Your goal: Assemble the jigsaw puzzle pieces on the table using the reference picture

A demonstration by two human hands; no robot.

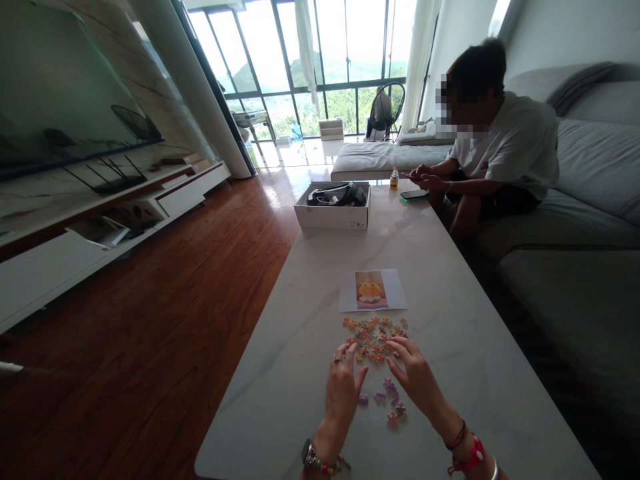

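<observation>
Loose jigsaw puzzle pieces (373, 333), mostly orange, yellow and pink, lie spread on the white marbled table (280, 373). At their left edge is my left hand (344, 381), fingers apart, with no piece visible in it. My right hand (414, 372) reaches to their right edge, its fingers also spread and nothing seen between them. Closer to me, between my wrists, a smaller group of purple and pink puzzle pieces (394, 395) rests on the tabletop. Beyond the larger pile lies a paper sheet (397, 290) printed with a yellow cartoon figure.
An open white box (333, 219) holding a black device (336, 194) stands farther up the table. A small yellow bottle (394, 178) and a phone (415, 195) are near the far end. A person (510, 140) sits on the grey sofa (575, 220) at the right.
</observation>
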